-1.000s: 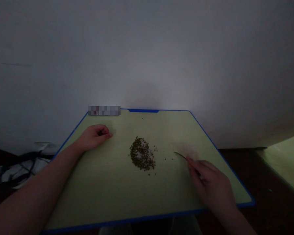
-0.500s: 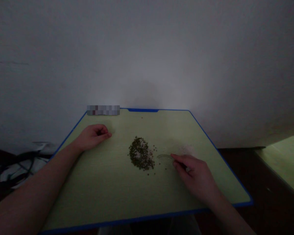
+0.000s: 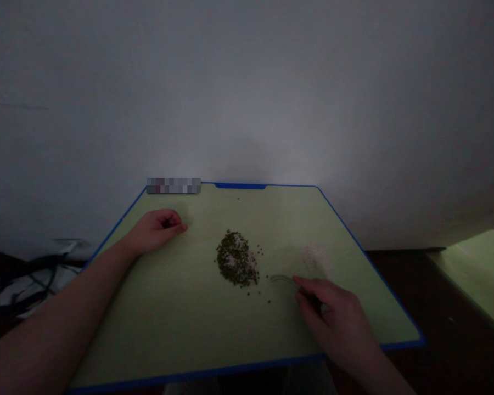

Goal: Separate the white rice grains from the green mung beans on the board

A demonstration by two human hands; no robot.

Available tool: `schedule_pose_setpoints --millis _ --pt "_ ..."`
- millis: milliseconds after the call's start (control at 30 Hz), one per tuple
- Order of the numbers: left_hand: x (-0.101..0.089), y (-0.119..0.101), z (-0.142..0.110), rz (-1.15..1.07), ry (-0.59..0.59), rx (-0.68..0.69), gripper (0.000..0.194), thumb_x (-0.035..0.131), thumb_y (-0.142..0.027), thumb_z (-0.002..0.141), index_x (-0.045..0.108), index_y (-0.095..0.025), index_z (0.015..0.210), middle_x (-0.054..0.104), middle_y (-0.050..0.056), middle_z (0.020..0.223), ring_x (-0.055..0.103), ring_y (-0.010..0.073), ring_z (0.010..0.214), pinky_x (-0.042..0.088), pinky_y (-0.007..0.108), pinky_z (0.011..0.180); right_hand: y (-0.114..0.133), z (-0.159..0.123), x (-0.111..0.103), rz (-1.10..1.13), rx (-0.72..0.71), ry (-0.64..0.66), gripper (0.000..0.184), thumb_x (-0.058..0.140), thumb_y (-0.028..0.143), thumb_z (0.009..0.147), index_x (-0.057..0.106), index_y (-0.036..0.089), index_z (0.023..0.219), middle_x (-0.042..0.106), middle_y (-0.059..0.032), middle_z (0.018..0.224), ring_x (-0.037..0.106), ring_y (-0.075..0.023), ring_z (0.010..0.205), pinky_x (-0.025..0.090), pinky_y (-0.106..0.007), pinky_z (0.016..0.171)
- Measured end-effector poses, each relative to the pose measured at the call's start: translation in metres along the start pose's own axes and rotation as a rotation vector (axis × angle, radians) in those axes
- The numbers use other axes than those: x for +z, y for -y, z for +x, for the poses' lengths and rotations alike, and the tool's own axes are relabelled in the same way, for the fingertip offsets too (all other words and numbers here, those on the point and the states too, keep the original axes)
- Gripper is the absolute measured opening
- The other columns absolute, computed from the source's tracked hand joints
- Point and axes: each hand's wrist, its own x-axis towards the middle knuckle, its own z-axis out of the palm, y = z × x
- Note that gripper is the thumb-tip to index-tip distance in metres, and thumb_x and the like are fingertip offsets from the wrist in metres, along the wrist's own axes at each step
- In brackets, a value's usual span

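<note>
A mixed pile of dark greenish beans and small pale grains (image 3: 235, 259) lies on the folding table (image 3: 197, 323), with several loose beans along its right side. Thin curved tweezers (image 3: 283, 278) are pinched between the thumb and forefinger of my right hand (image 3: 333, 310). Their tips point left, just right of the loose beans. Beyond this hand sits a separate small heap of pale grains (image 3: 315, 255). My left hand (image 3: 158, 229) rests on the table left of the mixed pile, fingers curled closed, with nothing seen in them.
Blue edging (image 3: 241, 186) runs round the table, which stands against a pale wall (image 3: 247, 99). A blurred-out strip covers the far left corner. Black cables (image 3: 37, 280) lie at the left, and another pale surface (image 3: 481, 269) is at the right.
My right hand has moved toward me and slightly right with the tweezers, uncovering more of the pale heap. One loose bean lies nearer to me than before. My left hand stays put.
</note>
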Motion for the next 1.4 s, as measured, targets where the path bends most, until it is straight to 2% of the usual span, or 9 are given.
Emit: schedule_pose_setpoints --millis 100,300,533,667,933,1200,1400 --pt "0.0 0.0 0.0 0.003 -0.003 0.011 0.029 0.056 -0.045 0.071 0.052 -0.017 0.063 0.043 -0.004 0.056 0.041 0.0098 0.053 0.035 0.022 0.049 -0.001 0.0 0.003 -0.046 0.013 -0.023 0.026 0.048 0.021 0.081 0.067 0.02 0.1 0.071 -0.006 0.092 0.067 -0.0191 0.077 0.055 -0.032 0.068" --pt "-0.001 -0.004 0.0 0.013 -0.005 0.014 0.027 0.056 -0.043 0.07 0.051 -0.017 0.061 0.043 -0.004 0.056 0.041 0.0101 0.054 0.035 0.022 0.05 -0.018 0.01 -0.002 -0.107 0.127 -0.131 0.026 0.051 0.025 0.08 0.067 0.019 0.098 0.072 -0.0044 0.085 0.067 -0.0188 0.07 0.055 -0.031 0.064" --pt "-0.001 0.001 0.001 0.013 0.01 0.024 0.029 0.055 -0.045 0.071 0.052 -0.017 0.063 0.044 -0.003 0.057 0.042 0.0107 0.054 0.035 0.023 0.052 -0.007 0.02 0.001 -0.016 -0.024 -0.007 0.027 0.047 0.019 0.082 0.066 0.019 0.101 0.071 -0.0048 0.087 0.065 -0.0169 0.073 0.053 -0.03 0.066" --pt "-0.001 0.0 0.0 -0.027 0.014 0.013 0.028 0.056 -0.044 0.07 0.05 -0.017 0.062 0.042 -0.004 0.056 0.041 0.0104 0.054 0.034 0.022 0.051 -0.003 0.014 -0.001 0.035 -0.026 0.038 0.026 0.048 0.018 0.081 0.067 0.02 0.099 0.071 -0.0049 0.086 0.065 -0.017 0.073 0.053 -0.029 0.065" --pt "0.0 0.0 0.0 -0.024 0.014 0.01 0.027 0.056 -0.042 0.071 0.051 -0.018 0.062 0.042 -0.003 0.057 0.041 0.0105 0.054 0.034 0.023 0.051 -0.005 0.009 -0.001 0.052 -0.006 0.003 0.026 0.048 0.021 0.082 0.067 0.022 0.099 0.071 -0.0047 0.085 0.065 -0.0169 0.071 0.053 -0.029 0.063" --pt "-0.001 0.0 0.001 0.01 0.01 0.022 0.028 0.056 -0.044 0.071 0.051 -0.017 0.063 0.043 -0.004 0.057 0.042 0.0103 0.054 0.035 0.022 0.051 -0.002 0.009 0.0 0.068 -0.049 0.088 0.026 0.047 0.018 0.083 0.067 0.021 0.099 0.07 -0.0049 0.086 0.065 -0.0164 0.074 0.053 -0.029 0.067" --pt "-0.001 -0.003 0.0 0.015 0.005 0.02 0.028 0.055 -0.043 0.071 0.051 -0.018 0.062 0.043 -0.004 0.057 0.042 0.0104 0.054 0.035 0.022 0.051 -0.001 0.008 0.007 -0.008 -0.013 0.016 0.027 0.048 0.021 0.082 0.066 0.021 0.102 0.071 -0.0053 0.093 0.067 -0.0176 0.078 0.054 -0.03 0.07"
